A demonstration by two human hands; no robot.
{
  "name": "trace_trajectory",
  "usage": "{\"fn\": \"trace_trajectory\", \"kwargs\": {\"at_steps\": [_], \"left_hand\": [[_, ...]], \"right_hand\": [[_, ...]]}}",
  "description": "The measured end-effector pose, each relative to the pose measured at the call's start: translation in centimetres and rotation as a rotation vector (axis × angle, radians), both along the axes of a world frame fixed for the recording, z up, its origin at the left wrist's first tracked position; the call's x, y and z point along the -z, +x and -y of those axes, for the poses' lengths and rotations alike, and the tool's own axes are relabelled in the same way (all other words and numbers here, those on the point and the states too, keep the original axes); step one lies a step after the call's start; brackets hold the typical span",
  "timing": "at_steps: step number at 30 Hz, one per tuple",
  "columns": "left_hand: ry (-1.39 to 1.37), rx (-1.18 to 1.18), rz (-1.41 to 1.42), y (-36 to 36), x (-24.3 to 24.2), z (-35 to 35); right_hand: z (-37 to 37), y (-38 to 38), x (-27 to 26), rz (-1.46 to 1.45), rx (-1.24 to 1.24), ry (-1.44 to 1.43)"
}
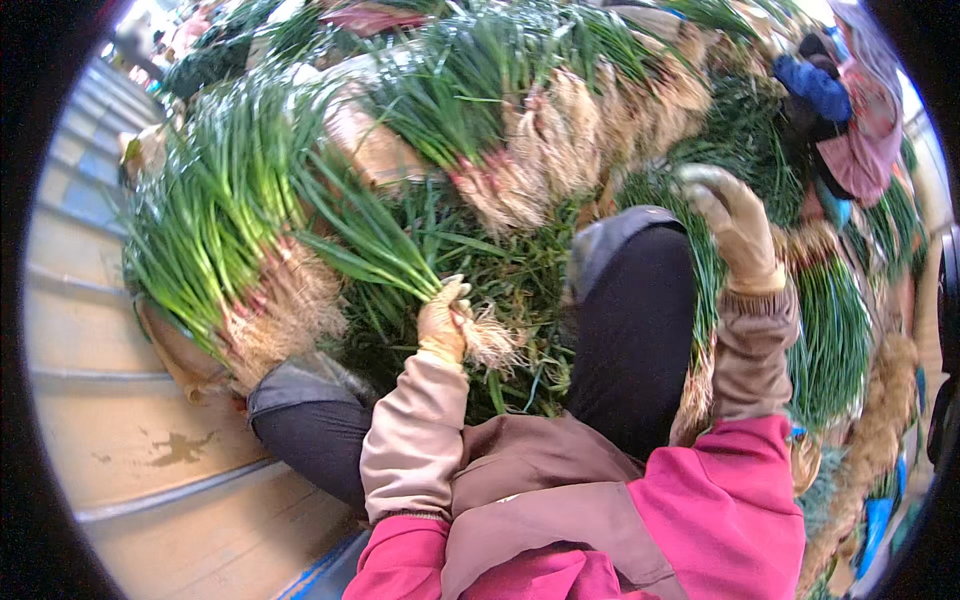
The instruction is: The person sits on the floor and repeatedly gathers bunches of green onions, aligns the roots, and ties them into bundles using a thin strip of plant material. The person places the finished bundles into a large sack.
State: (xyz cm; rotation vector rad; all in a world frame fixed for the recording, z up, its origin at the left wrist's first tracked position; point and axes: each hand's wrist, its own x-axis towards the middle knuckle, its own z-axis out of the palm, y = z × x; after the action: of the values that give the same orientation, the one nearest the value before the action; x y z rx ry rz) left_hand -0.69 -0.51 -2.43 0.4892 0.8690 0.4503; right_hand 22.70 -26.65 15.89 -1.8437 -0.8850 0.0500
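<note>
In a pale glove, my left hand (444, 321) grips a small bunch of green onions (382, 244) near the root end. Their leaves point up and left, and the whitish roots (491, 337) stick out on the right of the fist. My right hand (720, 206), gloved too, is raised beyond my right knee with fingers apart and slightly curled, holding nothing. Below it lie green onions (703, 300) beside my leg. Left of my left hand leans a large heap of green onions (225, 225) with reddish stems and tan roots. Loose leaves and trimmings (525, 285) cover the ground between my knees.
More rooted onion bunches (487, 127) are piled in front. A neat bundle (829, 337) lies right of my right arm. A ridged metal wall or panel (135, 435) runs along the left. Another person (862, 120) in pink and blue is at the upper right.
</note>
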Motion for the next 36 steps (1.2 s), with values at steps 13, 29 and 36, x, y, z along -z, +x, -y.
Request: {"fn": "trace_trajectory", "kwargs": {"at_steps": [13,29,36], "left_hand": [[-0.047,-0.034,0.073,1.2,-2.6,-0.3],[-0.075,0.142,0.344,0.7,-2.7,-1.0],[0.117,0.239,0.307,0.0,-0.5,-0.6]], "right_hand": [[-27.1,-2.6,13.6,0.520,-0.005,-0.693],[-18.7,-9.5,13.6,-0.806,-0.316,-0.116],[-22.5,-10.9,14.3,-1.080,-0.234,-0.053]]}}
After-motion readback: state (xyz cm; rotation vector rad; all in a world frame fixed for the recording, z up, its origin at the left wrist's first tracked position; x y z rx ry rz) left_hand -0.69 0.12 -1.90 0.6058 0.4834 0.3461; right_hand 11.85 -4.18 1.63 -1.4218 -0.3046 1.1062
